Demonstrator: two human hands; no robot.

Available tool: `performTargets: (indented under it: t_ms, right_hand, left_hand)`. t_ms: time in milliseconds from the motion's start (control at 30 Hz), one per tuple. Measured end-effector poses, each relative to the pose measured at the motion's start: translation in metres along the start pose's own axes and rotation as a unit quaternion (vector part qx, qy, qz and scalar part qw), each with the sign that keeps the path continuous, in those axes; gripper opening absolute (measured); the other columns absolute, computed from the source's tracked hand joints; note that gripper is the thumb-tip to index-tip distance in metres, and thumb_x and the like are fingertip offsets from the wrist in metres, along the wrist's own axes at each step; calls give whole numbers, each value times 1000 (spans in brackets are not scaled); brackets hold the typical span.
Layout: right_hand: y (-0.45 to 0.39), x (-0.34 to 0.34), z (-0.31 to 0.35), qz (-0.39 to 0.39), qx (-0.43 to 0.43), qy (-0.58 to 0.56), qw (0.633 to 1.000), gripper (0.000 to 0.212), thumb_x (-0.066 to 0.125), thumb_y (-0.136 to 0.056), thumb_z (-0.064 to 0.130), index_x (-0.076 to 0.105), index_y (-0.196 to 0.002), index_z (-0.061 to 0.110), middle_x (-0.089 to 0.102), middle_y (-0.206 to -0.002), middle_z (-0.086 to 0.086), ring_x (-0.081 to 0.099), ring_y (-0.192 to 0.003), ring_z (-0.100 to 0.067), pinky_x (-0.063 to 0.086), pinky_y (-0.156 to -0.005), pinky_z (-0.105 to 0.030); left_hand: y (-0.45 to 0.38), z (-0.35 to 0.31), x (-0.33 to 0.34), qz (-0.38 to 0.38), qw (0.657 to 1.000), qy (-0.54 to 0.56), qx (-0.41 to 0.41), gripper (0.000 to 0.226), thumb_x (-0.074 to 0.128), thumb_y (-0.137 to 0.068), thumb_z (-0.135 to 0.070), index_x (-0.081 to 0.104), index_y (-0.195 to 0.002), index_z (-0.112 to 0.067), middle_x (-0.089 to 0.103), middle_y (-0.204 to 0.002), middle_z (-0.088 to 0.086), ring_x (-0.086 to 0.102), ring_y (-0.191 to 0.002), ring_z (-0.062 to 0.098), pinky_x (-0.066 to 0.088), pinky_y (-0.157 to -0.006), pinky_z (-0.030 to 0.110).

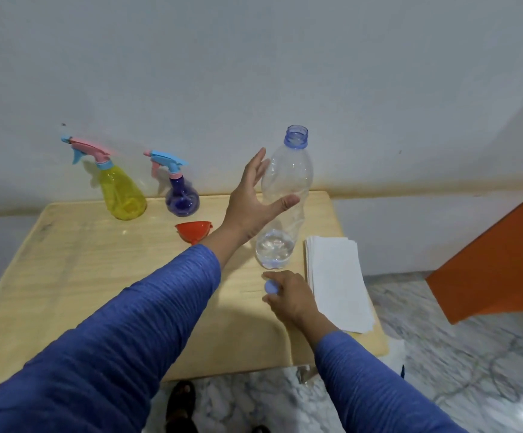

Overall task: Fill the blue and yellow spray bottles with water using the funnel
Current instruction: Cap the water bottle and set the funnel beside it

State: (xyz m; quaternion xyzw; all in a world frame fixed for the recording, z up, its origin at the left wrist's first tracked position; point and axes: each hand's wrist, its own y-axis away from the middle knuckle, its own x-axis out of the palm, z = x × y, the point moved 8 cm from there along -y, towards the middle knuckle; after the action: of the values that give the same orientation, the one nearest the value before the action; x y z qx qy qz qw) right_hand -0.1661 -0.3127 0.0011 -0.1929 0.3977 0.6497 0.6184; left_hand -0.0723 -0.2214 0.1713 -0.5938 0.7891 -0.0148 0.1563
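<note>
From the head camera, the left hand (pixel 254 201) reaches forward with fingers spread and relaxed, thumb across the front of the uncapped clear water bottle (pixel 285 195), which stands upright on the wooden table (pixel 98 276) with a little water at its bottom. The right hand (pixel 288 295) rests near the bottle's base, pinching the blue cap (pixel 271 287). At the far left stand the yellow spray bottle (pixel 123 192) and blue spray bottle (pixel 181 195); the red funnel (pixel 191 231) lies just nearer, white paper towels (pixel 335 276) to the right.

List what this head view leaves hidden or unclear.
- Funnel: spout partly hidden behind the left hand's wrist.
- Cap: mostly covered by the right hand's fingers.
- Water bottle: whether the left hand touches it is unclear.
- Blue spray bottle and yellow spray bottle: water level unreadable.
</note>
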Motion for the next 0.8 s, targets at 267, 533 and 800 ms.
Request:
performTargets:
  t_ms: [267, 533, 800]
  right_hand:
    - [1, -14, -3, -48, -6, -60, 997, 37, 58, -85, 20, 60, -121, 13, 62, -119, -10, 56, -108, -23, 42, -90, -27]
    - [27, -103, -3, -308, 77, -427, 846, 31, 63, -87, 26, 63, -118, 20, 64, -118, 4, 60, -102, -7, 44, -81, -6]
    - [25, -237, 123, -306, -222, -333, 864, 31, 58, -90, 7, 62, -120, 8, 65, -111, 4, 61, -96, 6, 46, -86, -11]
  left_hand:
    - [0, 3, 4, 6, 1000, -5, 2, 84, 77, -63, -48, 37, -136, -34, 50, -136, -10, 43, -126, -4, 37, -108, 31]
    - [4, 9, 2, -23, 1000, 9, 3, 65, 75, -76, -29, 43, -132, -31, 55, -131, -10, 47, -123, -3, 40, -104, 33]
    - [4, 7, 6, -18, 1000, 10, 0, 66, 74, -77, -29, 40, -135, -31, 52, -134, -9, 45, -125, 0, 37, -105, 28]
